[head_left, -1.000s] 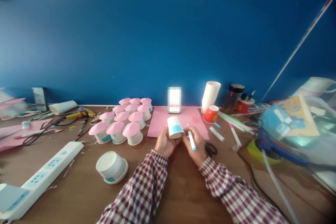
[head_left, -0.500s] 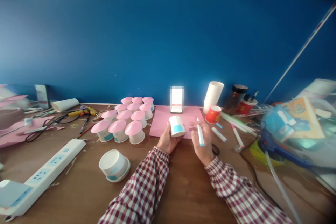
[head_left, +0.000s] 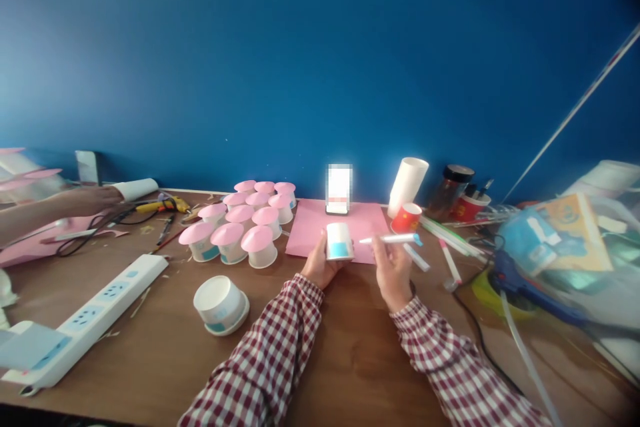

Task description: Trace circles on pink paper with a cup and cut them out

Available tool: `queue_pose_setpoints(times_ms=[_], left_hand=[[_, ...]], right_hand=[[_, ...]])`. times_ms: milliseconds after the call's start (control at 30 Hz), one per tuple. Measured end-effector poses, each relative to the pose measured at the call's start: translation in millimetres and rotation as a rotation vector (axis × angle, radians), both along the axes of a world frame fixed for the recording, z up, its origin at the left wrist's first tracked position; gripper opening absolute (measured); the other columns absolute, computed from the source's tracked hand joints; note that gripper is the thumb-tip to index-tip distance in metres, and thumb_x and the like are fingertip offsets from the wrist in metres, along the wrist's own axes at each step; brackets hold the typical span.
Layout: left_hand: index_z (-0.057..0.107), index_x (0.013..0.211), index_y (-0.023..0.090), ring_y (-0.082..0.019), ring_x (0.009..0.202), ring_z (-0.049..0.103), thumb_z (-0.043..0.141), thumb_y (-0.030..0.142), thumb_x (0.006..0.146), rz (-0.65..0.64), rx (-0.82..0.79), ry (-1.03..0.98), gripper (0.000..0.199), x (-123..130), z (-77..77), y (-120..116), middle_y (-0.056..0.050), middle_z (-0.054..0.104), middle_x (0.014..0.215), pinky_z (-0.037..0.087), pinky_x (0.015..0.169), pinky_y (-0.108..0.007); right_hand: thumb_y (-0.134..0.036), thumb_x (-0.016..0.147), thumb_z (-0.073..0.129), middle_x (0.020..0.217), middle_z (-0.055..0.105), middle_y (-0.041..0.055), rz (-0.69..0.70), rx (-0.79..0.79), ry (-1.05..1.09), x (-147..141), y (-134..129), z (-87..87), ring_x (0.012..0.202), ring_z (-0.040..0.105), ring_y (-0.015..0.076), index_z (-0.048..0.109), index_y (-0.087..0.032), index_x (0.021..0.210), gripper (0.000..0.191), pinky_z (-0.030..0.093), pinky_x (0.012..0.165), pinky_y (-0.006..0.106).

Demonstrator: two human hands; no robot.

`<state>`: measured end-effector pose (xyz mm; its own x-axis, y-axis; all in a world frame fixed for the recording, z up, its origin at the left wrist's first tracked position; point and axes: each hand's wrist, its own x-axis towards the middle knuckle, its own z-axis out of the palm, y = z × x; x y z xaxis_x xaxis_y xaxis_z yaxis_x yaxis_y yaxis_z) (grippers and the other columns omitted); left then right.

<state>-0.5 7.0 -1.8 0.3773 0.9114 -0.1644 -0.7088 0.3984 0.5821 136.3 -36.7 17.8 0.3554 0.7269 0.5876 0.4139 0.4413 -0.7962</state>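
A small white paper cup (head_left: 340, 241) with a blue patch is held in my left hand (head_left: 320, 265), fingers wrapped round its side and base. My right hand (head_left: 393, 271) grips a white marker (head_left: 393, 239) with a blue end; it lies nearly level, its tip pointing left toward the cup without touching it. Under and behind them is a pink sheet (head_left: 367, 220). Several white cups with pink round tops (head_left: 257, 238) stand in rows to the left. Nearer me, another white cup (head_left: 217, 302) rests on the table.
A phone (head_left: 339, 189) stands behind the pink sheet. Right of it are a white roll (head_left: 407, 187), a red cup (head_left: 406, 218) and a dark jar (head_left: 454, 192). A power strip (head_left: 100, 313) lies left. Another person's hand (head_left: 95, 200) touches a white tube (head_left: 136, 189).
The marker in my right hand has swung from nearly upright to nearly level, its tip now pointing left. Another person's arm has come in at the left. The view has shifted slightly.
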Motion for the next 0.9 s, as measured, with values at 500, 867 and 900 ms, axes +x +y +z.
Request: queue_pose_setpoints(times_ms=[500, 867, 900], left_hand=[[0.061, 0.102, 0.004, -0.020, 0.077, 0.064, 0.040, 0.046, 0.091, -0.003, 0.020, 0.036, 0.049, 3.8, -1.6, -1.0, -0.015, 0.067, 0.086, 0.051, 0.076, -0.034], [0.059, 0.110, 0.006, -0.024, 0.092, 0.063, 0.044, 0.050, 0.088, -0.052, 0.120, 0.023, 0.051, 4.3, -8.8, 2.6, -0.017, 0.065, 0.104, 0.047, 0.089, -0.038], [0.059, 0.111, 0.006, -0.024, 0.094, 0.062, 0.044, 0.049, 0.088, -0.054, 0.123, 0.025, 0.051, 4.4, -8.9, 2.4, -0.017, 0.065, 0.105, 0.046, 0.090, -0.039]], right_hand=[[-0.033, 0.088, 0.052, 0.081, 0.062, 0.0051, 0.055, 0.029, -0.039, -3.8, -4.7, 1.8, 0.065, 0.057, 0.0142, 0.058, -0.016, 0.092, 0.019, 0.049, 0.058, 0.026], [-0.032, 0.090, 0.047, 0.080, 0.064, 0.0059, 0.090, 0.019, -0.087, -7.2, -9.6, 5.3, 0.067, 0.060, 0.0155, 0.058, -0.018, 0.084, 0.019, 0.051, 0.060, 0.027], [-0.032, 0.090, 0.047, 0.079, 0.064, 0.0057, 0.097, 0.017, -0.089, -7.1, -9.7, 4.9, 0.067, 0.060, 0.0155, 0.058, -0.018, 0.084, 0.019, 0.052, 0.061, 0.027]])
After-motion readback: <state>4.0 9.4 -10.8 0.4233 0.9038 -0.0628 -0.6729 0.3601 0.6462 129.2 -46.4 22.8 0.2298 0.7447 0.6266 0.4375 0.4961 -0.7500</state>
